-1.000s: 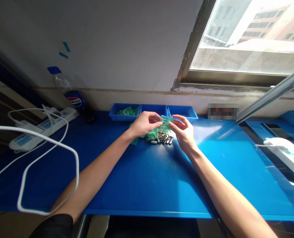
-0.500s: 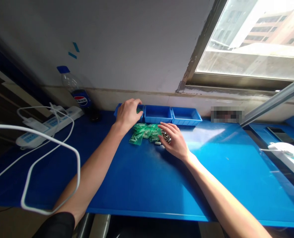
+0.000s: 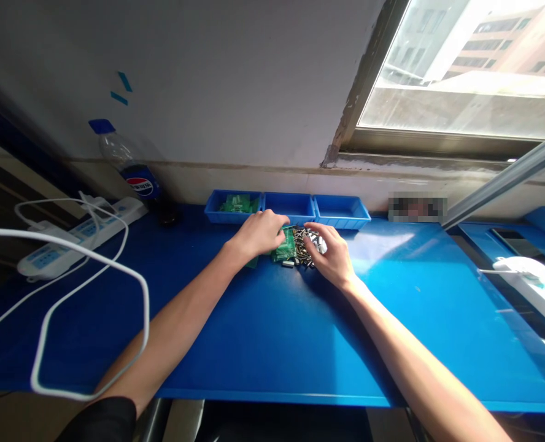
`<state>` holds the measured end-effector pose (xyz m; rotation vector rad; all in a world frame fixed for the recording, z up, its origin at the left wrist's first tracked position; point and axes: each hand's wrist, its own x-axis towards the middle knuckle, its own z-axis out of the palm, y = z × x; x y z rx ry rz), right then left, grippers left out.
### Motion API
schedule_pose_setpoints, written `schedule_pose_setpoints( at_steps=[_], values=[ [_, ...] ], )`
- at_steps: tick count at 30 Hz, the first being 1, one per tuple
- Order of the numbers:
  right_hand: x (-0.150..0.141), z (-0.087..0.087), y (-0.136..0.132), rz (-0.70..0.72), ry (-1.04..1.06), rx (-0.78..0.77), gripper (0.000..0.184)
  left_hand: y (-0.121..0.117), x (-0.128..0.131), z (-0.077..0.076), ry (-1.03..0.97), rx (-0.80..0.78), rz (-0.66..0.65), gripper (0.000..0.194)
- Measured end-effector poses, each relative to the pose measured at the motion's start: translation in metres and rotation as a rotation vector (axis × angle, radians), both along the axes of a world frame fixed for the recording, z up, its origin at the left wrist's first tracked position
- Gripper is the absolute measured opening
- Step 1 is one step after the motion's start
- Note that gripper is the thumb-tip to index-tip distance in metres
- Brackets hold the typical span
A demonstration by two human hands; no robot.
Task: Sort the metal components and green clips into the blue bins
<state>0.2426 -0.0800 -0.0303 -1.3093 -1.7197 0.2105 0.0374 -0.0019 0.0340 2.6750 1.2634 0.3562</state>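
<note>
Left hand (image 3: 259, 234) grip: fingers curled down onto the pile of small green circuit boards (image 3: 285, 250), fingertips touching the top ones; can't tell if a board is actually pinched. Right hand (image 3: 330, 256) grip: fingers bent and spread over the heap of small metal parts (image 3: 302, 247), thumb side toward the boards; also can't tell if it has hold of anything.

Boards and metal parts sit touching each other in 1 cluster on the blue table (image 3: 272, 331), just in front of a row of 3 blue trays (image 3: 287, 209) along the back wall. Both hands meet over that cluster, left on the green side, right on the metal side.

Left tray (image 3: 232, 205) holds more green boards. Contents of the middle and right trays aren't visible from this angle.

Far left: cola bottle (image 3: 127, 166) with a blue cap standing against the wall, white power strip (image 3: 77, 236) beside it, white cable (image 3: 88, 294) looping across the table edge. Far right: white device (image 3: 533, 288), partly cut off. Window (image 3: 466, 67) above right.
</note>
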Motion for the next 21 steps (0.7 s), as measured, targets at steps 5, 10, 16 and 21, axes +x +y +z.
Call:
schedule_pose_setpoints(
  at_steps=[5,10,16,21],
  values=[
    [-0.001,0.001,0.000,-0.018,0.067,-0.029,0.032,0.003,0.002,0.003,-0.313,0.033,0.006,0.030],
    [-0.005,0.007,0.002,0.077,0.543,-0.197,0.049,-0.005,0.009,0.013,-0.743,-0.257,-0.059,0.019],
    [-0.003,0.011,0.003,0.109,0.843,-0.274,0.053,-0.007,0.011,0.013,-0.833,-0.466,-0.064,0.027],
    [-0.006,0.010,0.002,0.112,0.808,-0.322,0.046,-0.010,0.012,0.015,-0.727,-0.325,-0.153,0.019]
  ],
)
